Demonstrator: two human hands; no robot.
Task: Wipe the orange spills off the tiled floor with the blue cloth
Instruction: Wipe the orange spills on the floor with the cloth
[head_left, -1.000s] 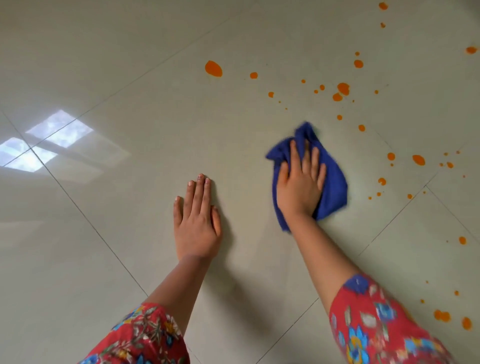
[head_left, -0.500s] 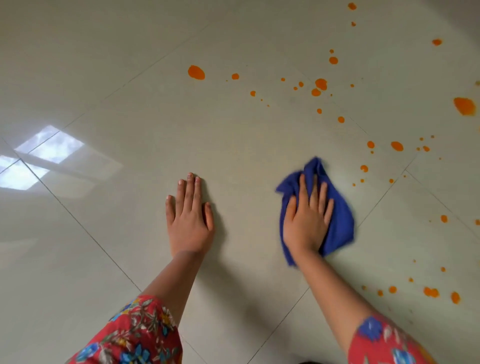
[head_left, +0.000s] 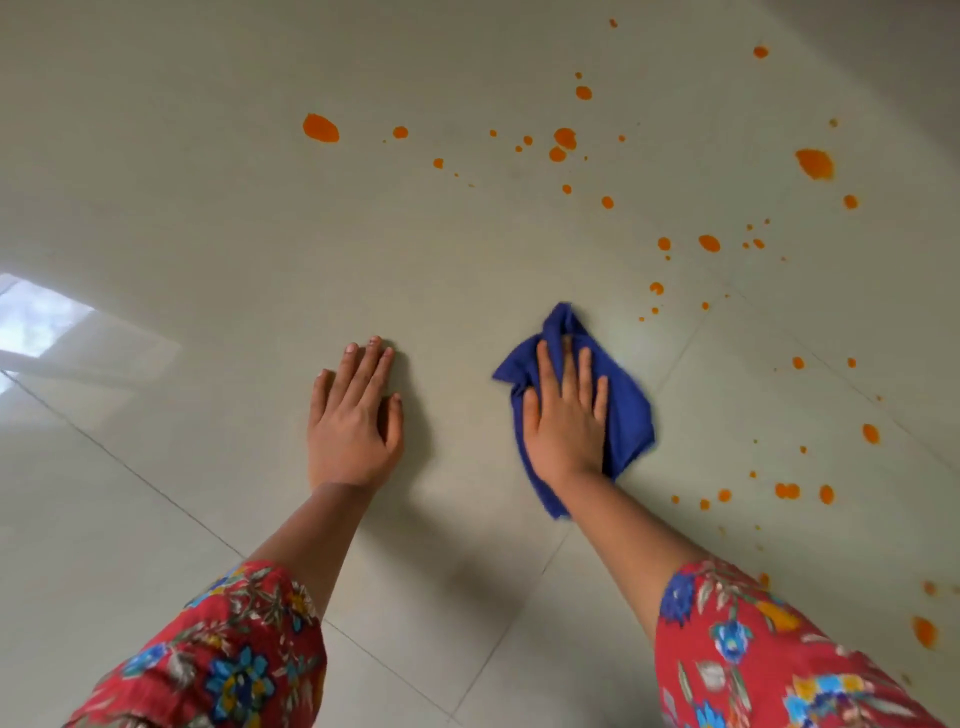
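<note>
A person's right hand (head_left: 566, 421) presses flat on the blue cloth (head_left: 628, 410), its grip wide open: fingers straight and slightly spread, pinching nothing. The crumpled cloth lies on the tiled floor (head_left: 208, 208) under the palm, with bunched folds poking out beyond the fingertips and on the little-finger side, and one corner trailing back beside the wrist. Well apart on the thumb side, the left hand (head_left: 353, 415) rests palm down on bare tile, its grip likewise open and holding nothing. Orange spills (head_left: 320, 128) dot the floor ahead of both hands and out past the cloth's little-finger side, from fine specks to larger blots; the nearest drops sit just beyond the cloth's tip. A grout line (head_left: 685, 343) runs diagonally under the cloth and right forearm. Red floral sleeves (head_left: 218, 660) cover both arms behind the wrists. A bright window reflection (head_left: 41, 322) glints on the glossy tile well beyond the left hand.
</note>
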